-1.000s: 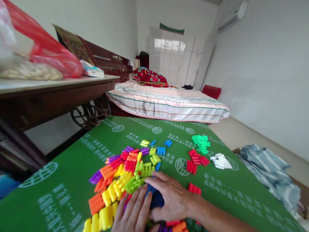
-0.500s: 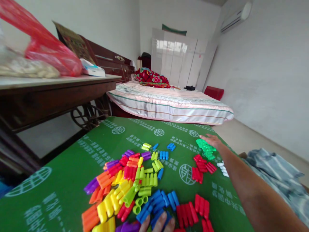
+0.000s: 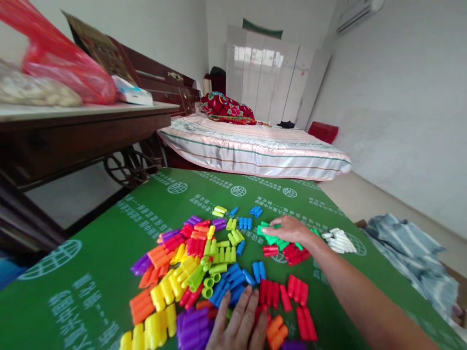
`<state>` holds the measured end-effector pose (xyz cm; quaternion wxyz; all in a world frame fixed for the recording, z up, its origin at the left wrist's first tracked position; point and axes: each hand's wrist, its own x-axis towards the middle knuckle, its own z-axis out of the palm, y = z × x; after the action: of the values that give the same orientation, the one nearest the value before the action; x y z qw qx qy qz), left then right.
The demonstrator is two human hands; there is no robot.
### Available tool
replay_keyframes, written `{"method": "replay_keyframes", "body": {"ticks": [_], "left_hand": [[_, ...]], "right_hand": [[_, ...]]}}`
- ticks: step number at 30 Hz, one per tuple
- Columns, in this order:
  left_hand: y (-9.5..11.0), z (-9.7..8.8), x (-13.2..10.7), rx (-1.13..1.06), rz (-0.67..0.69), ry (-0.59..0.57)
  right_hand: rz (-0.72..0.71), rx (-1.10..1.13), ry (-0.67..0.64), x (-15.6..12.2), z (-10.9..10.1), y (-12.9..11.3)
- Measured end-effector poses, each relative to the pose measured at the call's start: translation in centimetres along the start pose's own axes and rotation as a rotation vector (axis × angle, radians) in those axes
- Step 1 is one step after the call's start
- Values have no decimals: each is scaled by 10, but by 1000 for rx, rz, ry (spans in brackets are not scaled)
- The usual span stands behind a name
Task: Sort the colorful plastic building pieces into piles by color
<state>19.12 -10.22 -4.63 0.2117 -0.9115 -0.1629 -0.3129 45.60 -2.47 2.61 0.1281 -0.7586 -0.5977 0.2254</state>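
Note:
A heap of short plastic tube pieces (image 3: 197, 272) in purple, orange, yellow, lime, blue and red lies on a green printed sheet (image 3: 109, 253). My left hand (image 3: 239, 323) lies flat on the near edge of the heap, fingers stretched over blue and red pieces. My right hand (image 3: 288, 229) reaches out across the sheet. Its fingers are spread over a bunch of green pieces (image 3: 272, 238), which it presses against a group of red pieces (image 3: 292, 253). A small pile of white pieces (image 3: 341, 240) sits just right of that hand.
A dark wooden table (image 3: 80, 126) with a red plastic bag (image 3: 69, 68) stands at the left. A bed (image 3: 255, 150) with a striped cover lies beyond the sheet. A blue-grey cloth (image 3: 408, 253) is on the floor at the right.
My right hand has come back from the far right, dragging the green pieces left toward the red group. My left hand has slid forward onto the heap. The view has shifted slightly.

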Motion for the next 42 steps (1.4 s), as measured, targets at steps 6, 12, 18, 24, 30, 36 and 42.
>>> {"method": "replay_keyframes", "body": {"ticks": [6, 12, 18, 24, 30, 36, 42], "left_hand": [[-5, -18, 5, 63, -240, -106], [-36, -23, -1, 184, -277, -98], [-57, -11, 3, 148, -372, -134], [-59, -22, 19, -11, -458, -205], [-27, -47, 26, -266, -157, -364], [-8, -40, 5, -299, -188, -345], [-20, -54, -16, -89, -193, -190]], "right_hand": [[-166, -55, 5, -54, 27, -41], [-279, 101, 33, -90, 52, -60], [-409, 320, 67, -128, 79, -92], [-460, 321, 230, -129, 55, -58], [215, -177, 326, -79, 13, 22], [132, -163, 217, -86, 40, 0], [-297, 141, 192, -106, 69, -54]]}}
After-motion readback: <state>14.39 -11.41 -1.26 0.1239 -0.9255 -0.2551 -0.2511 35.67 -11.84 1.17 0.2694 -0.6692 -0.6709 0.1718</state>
